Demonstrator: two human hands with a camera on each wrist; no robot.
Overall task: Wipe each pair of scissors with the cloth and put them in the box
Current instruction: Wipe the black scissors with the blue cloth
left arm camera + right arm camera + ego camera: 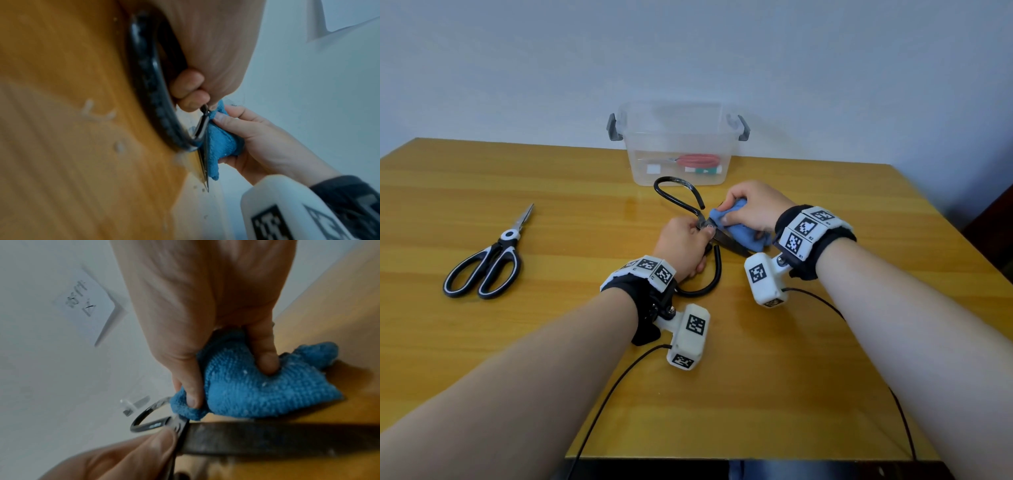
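Observation:
Large black iron scissors (681, 200) with wide loop handles lie mid-table. My left hand (683, 245) grips them at the pivot, thumb on top. Their dark blades (277, 437) point right, closed. My right hand (751, 209) holds a bunched blue cloth (739, 233) against the blades near the pivot; thumb and fingers pinch the cloth (246, 386). In the left wrist view the cloth (221, 142) sits on one side of the blade (203, 162). A clear plastic box (678, 144) stands behind, holding red-handled scissors (697, 160).
A black-and-white pair of scissors (489, 258) lies closed at the table's left. The wooden table (517, 342) ends at a pale wall behind the box. Cables run from both wrist cameras toward the near edge.

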